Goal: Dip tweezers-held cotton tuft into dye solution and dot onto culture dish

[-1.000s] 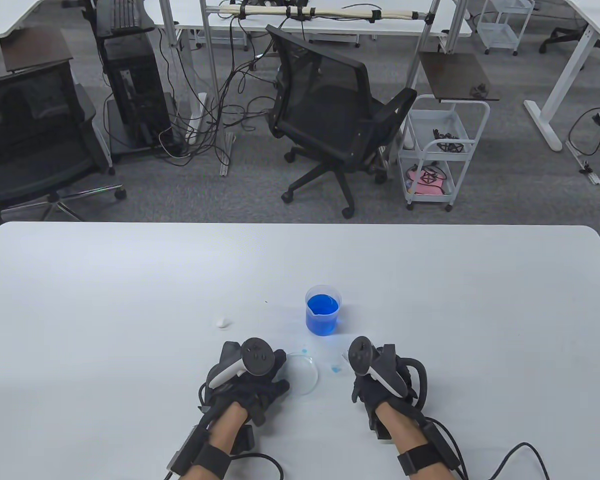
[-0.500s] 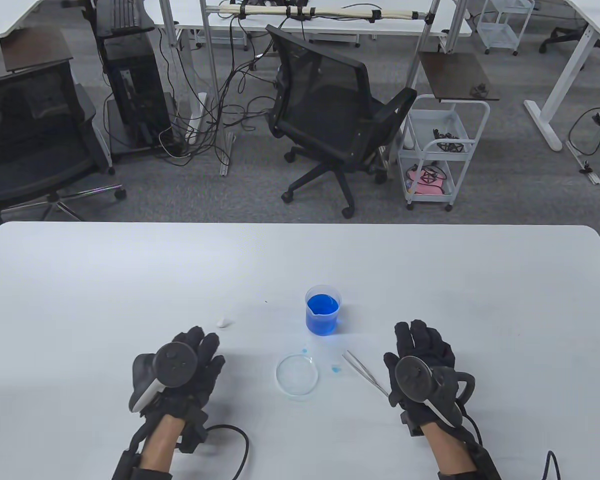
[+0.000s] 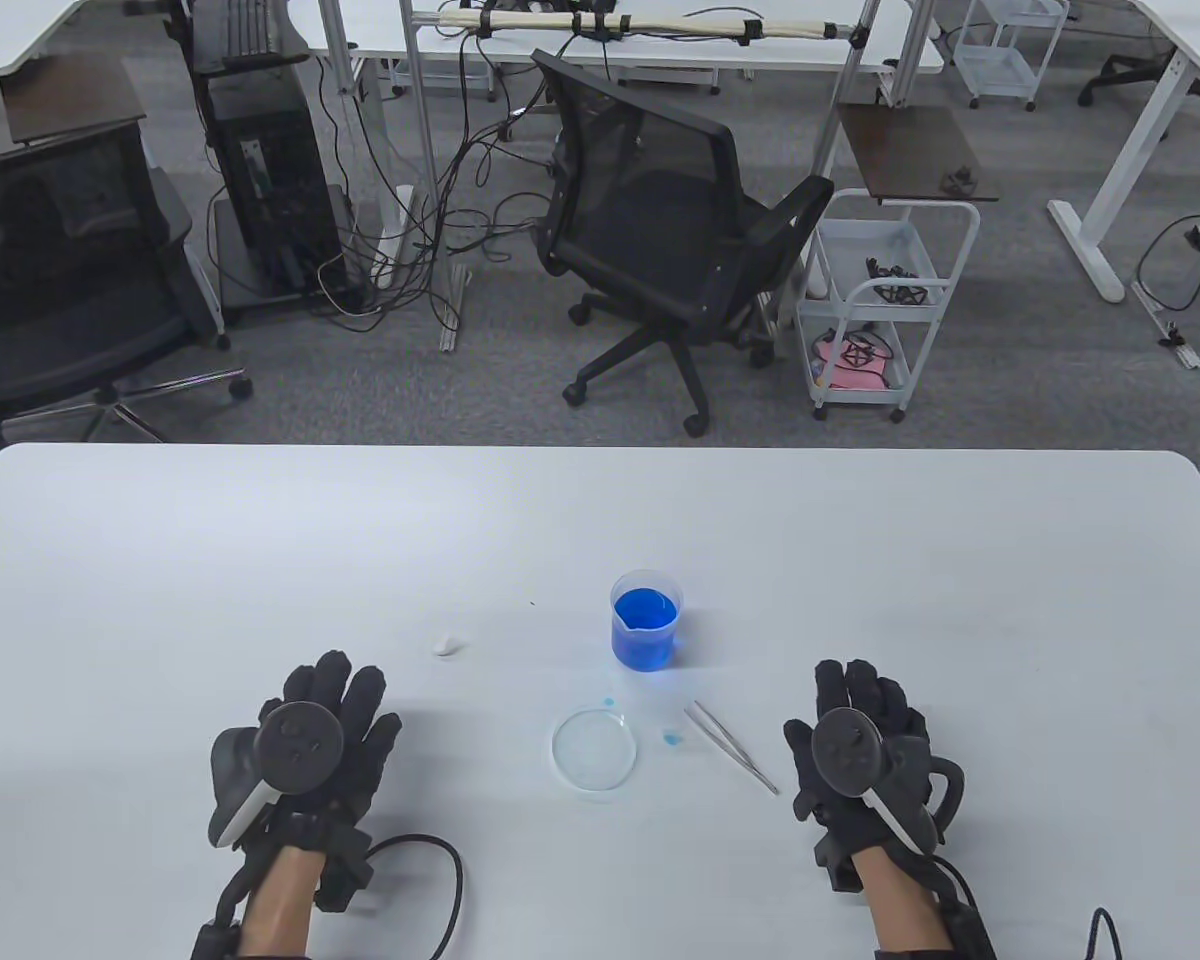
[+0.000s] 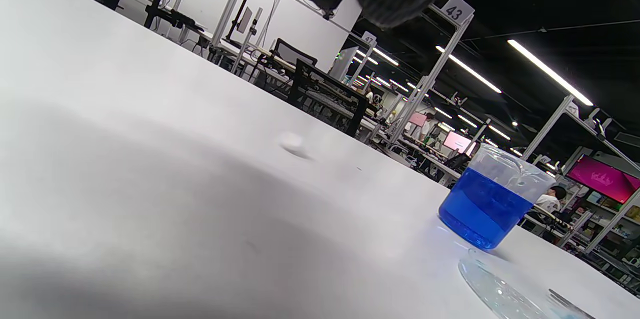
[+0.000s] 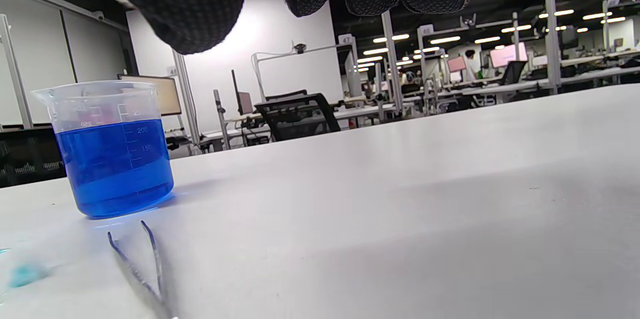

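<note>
Table view shows the white table [image 3: 860, 560] with both gloved hands now drawn apart and flat, where a moment ago they crowded the middle. The left hand [image 3: 310, 745] and right hand [image 3: 860, 750] lie released, fingers straight, holding nothing. That leaves the beaker of blue dye [image 3: 646, 620] upright at centre, the culture dish [image 3: 593, 750] just in front of it, and the tweezers [image 3: 732, 748] lying free between dish and right hand. The white cotton tuft [image 3: 446, 644] sits apart, ahead of the left hand. A used blue tuft [image 3: 672, 738] lies beside the dish. Judging by this, a fresh cycle can begin; wide bare surface surrounds everything, edges far off.
</note>
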A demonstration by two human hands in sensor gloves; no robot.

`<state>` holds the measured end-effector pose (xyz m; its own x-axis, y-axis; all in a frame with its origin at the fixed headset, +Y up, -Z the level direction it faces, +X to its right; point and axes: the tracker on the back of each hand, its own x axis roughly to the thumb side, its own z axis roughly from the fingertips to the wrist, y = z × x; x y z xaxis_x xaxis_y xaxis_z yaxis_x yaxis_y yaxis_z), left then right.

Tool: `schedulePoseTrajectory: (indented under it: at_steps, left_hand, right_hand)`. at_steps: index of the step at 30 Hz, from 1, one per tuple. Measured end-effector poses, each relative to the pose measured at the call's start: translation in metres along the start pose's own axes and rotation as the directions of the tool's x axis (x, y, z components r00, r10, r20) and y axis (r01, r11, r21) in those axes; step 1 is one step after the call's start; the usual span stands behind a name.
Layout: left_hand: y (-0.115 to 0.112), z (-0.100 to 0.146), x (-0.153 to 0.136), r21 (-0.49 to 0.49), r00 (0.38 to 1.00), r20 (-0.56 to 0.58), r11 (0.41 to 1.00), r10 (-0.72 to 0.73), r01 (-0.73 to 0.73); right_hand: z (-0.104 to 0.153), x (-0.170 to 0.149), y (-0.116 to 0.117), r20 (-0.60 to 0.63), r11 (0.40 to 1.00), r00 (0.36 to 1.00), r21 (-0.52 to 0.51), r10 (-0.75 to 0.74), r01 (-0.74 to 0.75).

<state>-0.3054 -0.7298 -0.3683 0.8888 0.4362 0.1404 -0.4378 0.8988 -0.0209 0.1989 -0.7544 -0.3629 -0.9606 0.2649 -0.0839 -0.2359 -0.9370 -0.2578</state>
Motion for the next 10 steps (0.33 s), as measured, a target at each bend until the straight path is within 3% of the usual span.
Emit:
schedulePoseTrajectory:
  at_steps: [10]
  left_hand:
    - [-0.011,0.0,0.003,-0.034,1.0,0.002,0.999,0.005,-0.005]
  right_hand:
    - [0.002,0.0,0.002,-0.005,1.0,1.0,0.019,0.003,-0.003]
